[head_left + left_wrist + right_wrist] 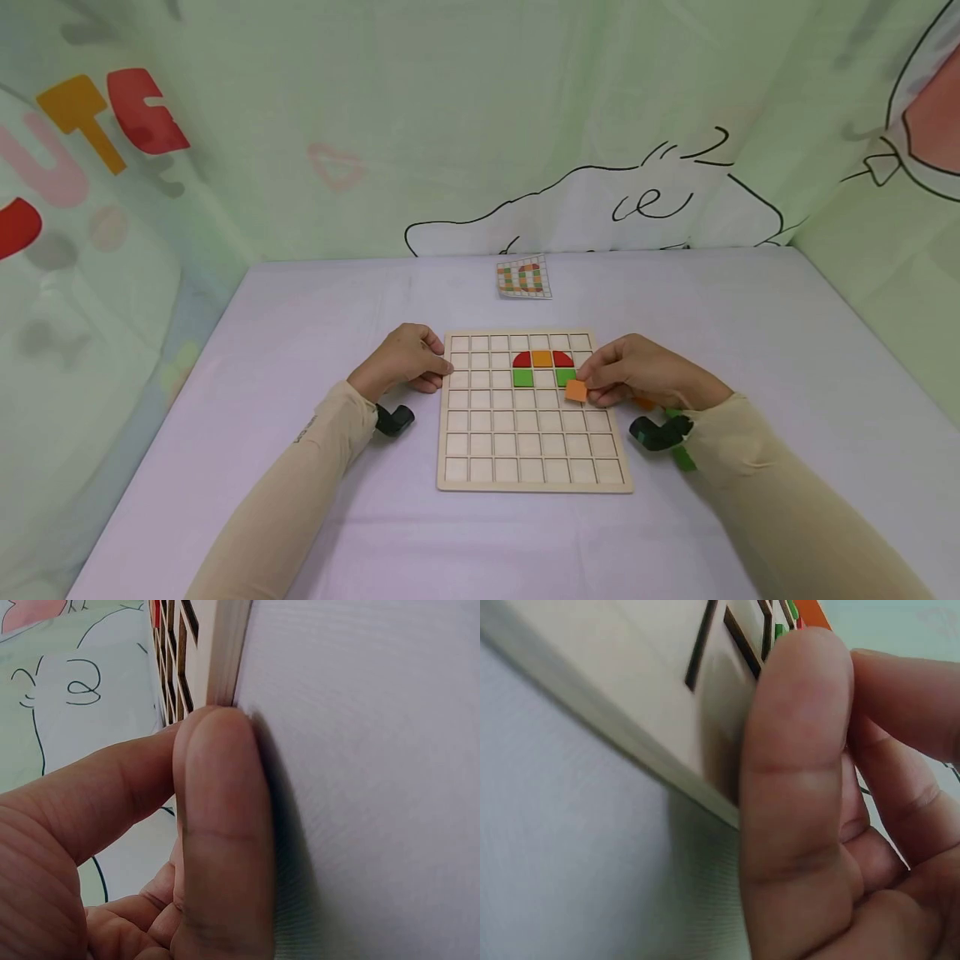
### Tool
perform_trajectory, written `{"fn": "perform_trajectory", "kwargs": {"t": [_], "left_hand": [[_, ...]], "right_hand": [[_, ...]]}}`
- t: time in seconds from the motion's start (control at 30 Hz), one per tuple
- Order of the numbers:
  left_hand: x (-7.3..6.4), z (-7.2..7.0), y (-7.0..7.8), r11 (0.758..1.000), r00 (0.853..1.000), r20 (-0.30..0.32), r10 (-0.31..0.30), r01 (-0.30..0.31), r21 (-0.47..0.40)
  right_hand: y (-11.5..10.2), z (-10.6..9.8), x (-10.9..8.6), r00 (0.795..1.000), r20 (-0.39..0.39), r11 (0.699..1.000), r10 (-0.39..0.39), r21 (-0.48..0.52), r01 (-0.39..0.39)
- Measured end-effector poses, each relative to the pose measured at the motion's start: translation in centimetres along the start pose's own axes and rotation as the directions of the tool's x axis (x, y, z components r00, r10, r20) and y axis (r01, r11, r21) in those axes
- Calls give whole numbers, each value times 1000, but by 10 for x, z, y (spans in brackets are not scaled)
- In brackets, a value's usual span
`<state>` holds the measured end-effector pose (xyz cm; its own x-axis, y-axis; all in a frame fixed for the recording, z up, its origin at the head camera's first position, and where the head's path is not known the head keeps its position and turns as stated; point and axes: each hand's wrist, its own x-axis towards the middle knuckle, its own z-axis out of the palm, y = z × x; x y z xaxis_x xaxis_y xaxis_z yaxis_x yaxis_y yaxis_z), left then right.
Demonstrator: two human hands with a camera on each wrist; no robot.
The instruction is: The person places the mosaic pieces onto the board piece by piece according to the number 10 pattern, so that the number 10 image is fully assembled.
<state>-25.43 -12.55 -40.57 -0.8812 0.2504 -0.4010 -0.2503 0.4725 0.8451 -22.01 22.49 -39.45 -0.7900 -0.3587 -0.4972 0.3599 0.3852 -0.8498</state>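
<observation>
A wooden grid board (532,423) lies on the table. In its upper part sit two red quarter-round tiles (522,360), an orange square tile (542,358) between them, and two green square tiles (522,378) below. My right hand (630,371) pinches another orange square tile (576,391) by its edge, over the board's right side just under the right green tile. At the board's left edge, my left hand (408,357) grips the rim between thumb and fingers. The left wrist view shows those fingertips (221,742) right at the board's side.
Loose green tiles (684,459) and an orange tile (643,403) lie right of the board, partly hidden by my right hand and wrist camera (660,433). A patterned card (524,277) lies at the back of the table, near the printed cloth wall (450,125).
</observation>
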Motion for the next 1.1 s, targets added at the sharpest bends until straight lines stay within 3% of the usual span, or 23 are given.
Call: {"fn": "perform_trajectory", "kwargs": {"t": [0.6,1.1], "left_hand": [[3,-1,-3,1000,1000,17,7,-7,-18],[3,-2,-3,1000,1000,20,13,-13,-17]], "right_hand": [[-4,8,3,1000,-20,989,-9,-148,6],[-5,11,2,1000,-27,986,-16,-168,11]]}}
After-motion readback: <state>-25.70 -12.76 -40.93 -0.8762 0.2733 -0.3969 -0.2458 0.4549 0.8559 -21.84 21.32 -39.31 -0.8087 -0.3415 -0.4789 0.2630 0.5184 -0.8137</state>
